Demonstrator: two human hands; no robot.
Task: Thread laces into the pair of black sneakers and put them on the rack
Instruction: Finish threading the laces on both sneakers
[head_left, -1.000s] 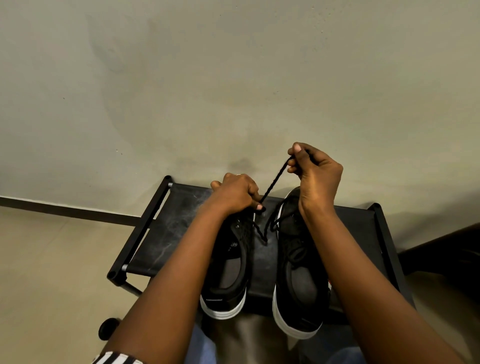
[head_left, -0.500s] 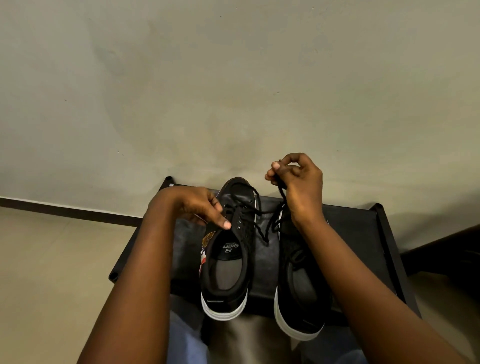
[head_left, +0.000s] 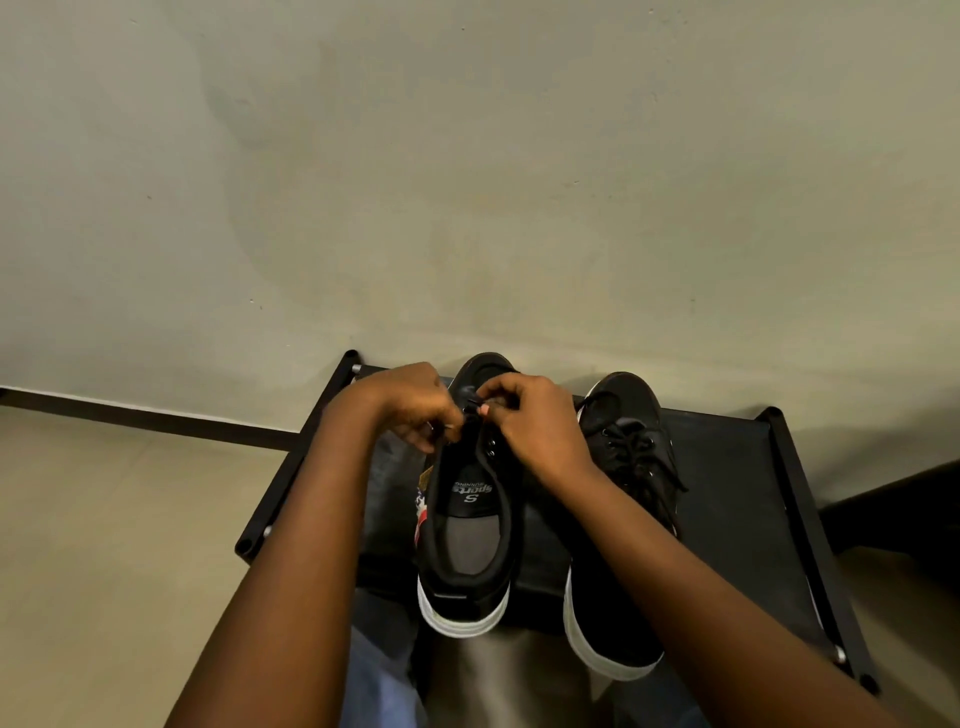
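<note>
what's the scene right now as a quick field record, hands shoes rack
left hand: fingers curled at the lace area of the left sneaker
right hand: pinching the lace over the same shoe
left sneaker: insole showing, eyelets mostly unlaced
right sneaker: laced, untouched
rack: black, against the wall, both sneakers on top
task state: second shoe's lacing not finished

Both forearms reach up from the bottom edge toward frame centre. The left hand (head_left: 410, 405) and right hand (head_left: 535, 421) meet there, fingers curled, fingertips pinching.
</note>
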